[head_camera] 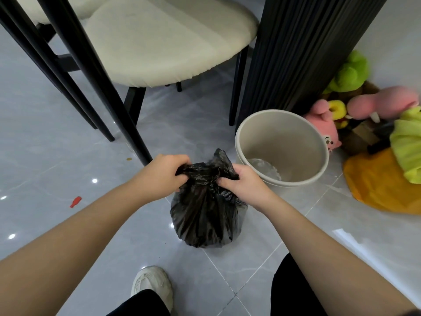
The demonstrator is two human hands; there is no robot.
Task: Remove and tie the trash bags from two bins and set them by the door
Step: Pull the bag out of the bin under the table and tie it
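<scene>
1. Black plastic first: the trash bag [202, 222] sits on the grey tiled floor [68, 144], out of its bin. Its full, rounded body lies directly below your two hands.
2. Your left grip [163, 173] is curled round a bunch of the bag's mouth at about 11 o'clock of the bag's body. The knuckles face up and the film is pinched under the fingers.
3. Your right grip [247, 182] pinches the opposite bunch at about 1 o'clock of the body, with the thumb pressed into the gathered film.
4. A loose flap [219, 158] of the black film stands up between the two grips at 12 o'clock. The crumpled neck stretches from one grip to the other, and you cannot tell whether a knot has formed in it.
5. At 1 to 2 o'clock of the bag, just beside it, the beige round bin [284, 133] stands upright. Some clear crumpled film [265, 169] lies in its bottom.
6. At 12 o'clock of the bin rises a dark ribbed column [296, 53]. At 3 o'clock of the bin lie pink and green plush toys [324, 124] and a yellow cloth [376, 192].
7. A cream-seated chair [159, 42] on black legs stands at 11 o'clock of the bag.
8. A small red object [75, 201] lies on the floor at 9 o'clock of the bag, well apart from it, and your white shoe [151, 283] is at 7 o'clock.
</scene>
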